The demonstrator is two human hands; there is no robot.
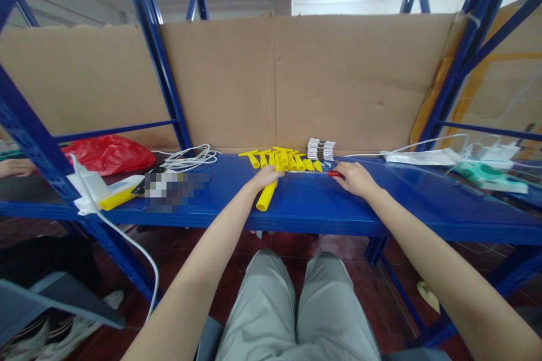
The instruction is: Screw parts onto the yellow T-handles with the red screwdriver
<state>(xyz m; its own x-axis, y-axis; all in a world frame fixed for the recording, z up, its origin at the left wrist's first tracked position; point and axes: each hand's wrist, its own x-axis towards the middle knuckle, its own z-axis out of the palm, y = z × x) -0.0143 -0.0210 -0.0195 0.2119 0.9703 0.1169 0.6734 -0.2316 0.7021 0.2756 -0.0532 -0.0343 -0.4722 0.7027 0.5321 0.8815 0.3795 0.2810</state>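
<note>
Person's L hand (265, 176) had fingers clamped on a yellow tube (265, 197), nr front edge of blue shelf (415, 180); R hand (355, 179) had fingers closed on a red item (335, 174); other yellow pcs (300, 164) & a white stack (320, 150) sat behind, nr the cardboard (339, 79)

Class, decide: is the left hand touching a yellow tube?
Touching. The head view shows the left hand gripping one yellow tube, its open end sticking out past the hand.
</note>
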